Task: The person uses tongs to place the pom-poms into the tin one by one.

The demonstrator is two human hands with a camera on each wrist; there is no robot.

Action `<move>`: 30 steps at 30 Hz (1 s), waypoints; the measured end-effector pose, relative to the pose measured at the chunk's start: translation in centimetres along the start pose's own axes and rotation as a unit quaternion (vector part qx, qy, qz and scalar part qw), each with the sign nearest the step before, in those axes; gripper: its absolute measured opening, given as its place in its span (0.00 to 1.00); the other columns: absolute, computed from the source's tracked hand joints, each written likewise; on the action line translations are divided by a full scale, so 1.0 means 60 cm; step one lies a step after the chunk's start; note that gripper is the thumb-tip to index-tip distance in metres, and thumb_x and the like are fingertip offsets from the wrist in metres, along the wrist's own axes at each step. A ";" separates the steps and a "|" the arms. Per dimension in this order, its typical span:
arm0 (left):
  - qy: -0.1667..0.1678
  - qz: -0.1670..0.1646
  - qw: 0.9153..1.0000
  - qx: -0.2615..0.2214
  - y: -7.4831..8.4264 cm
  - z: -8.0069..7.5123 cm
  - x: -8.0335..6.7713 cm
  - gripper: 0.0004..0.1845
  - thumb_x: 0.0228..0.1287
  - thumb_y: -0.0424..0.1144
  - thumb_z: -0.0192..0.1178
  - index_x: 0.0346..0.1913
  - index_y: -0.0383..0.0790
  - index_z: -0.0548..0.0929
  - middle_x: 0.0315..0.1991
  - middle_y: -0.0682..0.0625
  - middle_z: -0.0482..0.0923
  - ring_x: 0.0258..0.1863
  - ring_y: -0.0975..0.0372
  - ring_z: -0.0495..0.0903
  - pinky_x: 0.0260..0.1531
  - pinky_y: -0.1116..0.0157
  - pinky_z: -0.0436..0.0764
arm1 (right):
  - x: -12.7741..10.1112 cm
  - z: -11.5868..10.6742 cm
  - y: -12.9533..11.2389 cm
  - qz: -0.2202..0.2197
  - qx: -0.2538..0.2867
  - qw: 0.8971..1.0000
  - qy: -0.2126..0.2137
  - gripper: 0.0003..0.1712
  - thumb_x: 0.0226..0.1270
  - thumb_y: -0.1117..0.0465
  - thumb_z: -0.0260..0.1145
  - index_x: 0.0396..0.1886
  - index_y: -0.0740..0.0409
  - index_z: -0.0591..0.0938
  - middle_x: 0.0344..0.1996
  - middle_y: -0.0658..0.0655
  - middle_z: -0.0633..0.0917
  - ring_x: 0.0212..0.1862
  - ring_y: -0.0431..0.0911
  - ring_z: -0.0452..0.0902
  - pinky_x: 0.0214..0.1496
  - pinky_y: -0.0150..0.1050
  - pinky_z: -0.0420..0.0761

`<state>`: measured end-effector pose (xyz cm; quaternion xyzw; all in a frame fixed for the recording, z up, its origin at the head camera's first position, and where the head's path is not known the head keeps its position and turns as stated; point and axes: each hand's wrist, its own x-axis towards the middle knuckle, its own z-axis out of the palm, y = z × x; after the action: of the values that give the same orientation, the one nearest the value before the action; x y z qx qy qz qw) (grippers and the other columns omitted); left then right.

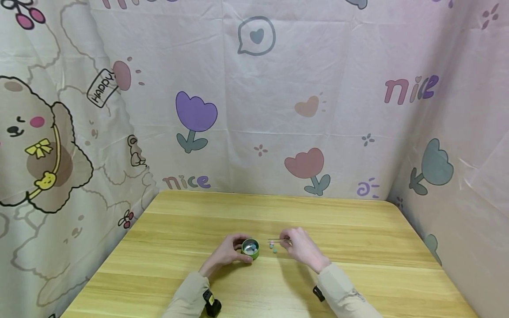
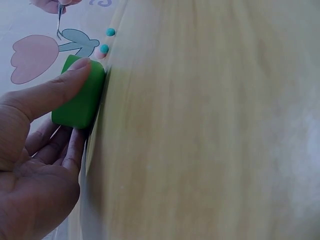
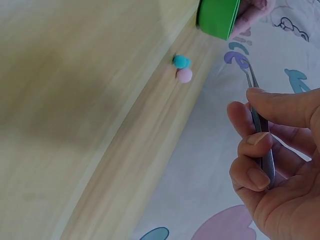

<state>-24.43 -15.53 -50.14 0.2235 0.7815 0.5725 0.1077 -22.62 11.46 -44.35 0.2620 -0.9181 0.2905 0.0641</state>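
Observation:
A small green round tin (image 1: 250, 248) stands on the wooden table (image 1: 358, 247) with several small beads inside. My left hand (image 1: 237, 250) grips the tin, thumb on its side wall (image 2: 80, 95). My right hand (image 1: 291, 242) pinches metal tweezers (image 1: 278, 241) just right of the tin, tips pointing left above loose beads (image 1: 273, 249). In the right wrist view the tweezers (image 3: 261, 125) sit between thumb and fingers, with nothing visible at the tips. Beyond them lie a teal bead (image 3: 181, 61) and a pink bead (image 3: 185, 75). Two teal beads (image 2: 104, 48) show past the tin.
Printed cloth (image 1: 254, 110) hangs behind the table and on both sides of it. Black wrist cameras (image 1: 212, 304) sit on both beige sleeves near the front edge. Bare wood stretches to the left, right and back of the hands.

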 end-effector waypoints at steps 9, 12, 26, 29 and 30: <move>-0.001 0.001 1.000 0.000 -0.001 0.000 0.001 0.34 0.49 0.25 0.76 0.60 0.23 0.75 0.57 0.29 0.78 0.58 0.41 0.79 0.64 0.49 0.79 | -0.008 -0.006 0.011 0.016 -0.003 1.000 0.004 0.04 0.60 0.73 0.69 0.34 0.64 0.87 0.33 0.58 0.90 0.39 0.50 0.87 0.43 0.47 0.89; -0.001 0.002 1.000 0.000 -0.002 0.000 0.001 0.33 0.49 0.25 0.76 0.60 0.23 0.75 0.57 0.29 0.78 0.58 0.41 0.79 0.64 0.49 0.78 | -0.010 -0.005 0.016 0.020 -0.007 1.000 0.005 0.04 0.60 0.73 0.69 0.34 0.63 0.87 0.33 0.58 0.90 0.39 0.49 0.87 0.44 0.47 0.89; -0.005 0.005 1.000 -0.001 -0.003 -0.001 0.001 0.34 0.50 0.26 0.76 0.60 0.22 0.75 0.57 0.29 0.78 0.58 0.41 0.79 0.62 0.52 0.80 | -0.016 -0.003 0.026 0.022 -0.008 1.000 -0.001 0.04 0.59 0.74 0.69 0.32 0.64 0.87 0.32 0.58 0.90 0.37 0.49 0.86 0.43 0.46 0.89; -0.005 0.005 1.000 -0.002 -0.002 -0.001 0.001 0.34 0.50 0.26 0.76 0.60 0.22 0.74 0.57 0.29 0.78 0.58 0.41 0.79 0.63 0.52 0.80 | -0.017 -0.001 0.028 0.024 -0.007 1.000 -0.005 0.04 0.58 0.74 0.70 0.32 0.64 0.86 0.33 0.59 0.90 0.38 0.50 0.86 0.44 0.47 0.88; -0.005 0.006 1.000 -0.002 -0.003 -0.001 0.001 0.34 0.50 0.26 0.76 0.60 0.22 0.74 0.57 0.29 0.78 0.58 0.41 0.79 0.63 0.52 0.80 | -0.017 -0.001 0.029 0.025 -0.006 1.000 -0.008 0.04 0.58 0.74 0.70 0.33 0.64 0.86 0.33 0.59 0.90 0.38 0.50 0.86 0.44 0.47 0.88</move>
<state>-24.55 -15.56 -50.27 0.2308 0.7784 0.5735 0.1091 -22.64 13.14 -45.46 0.2408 -0.9266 0.2843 0.0512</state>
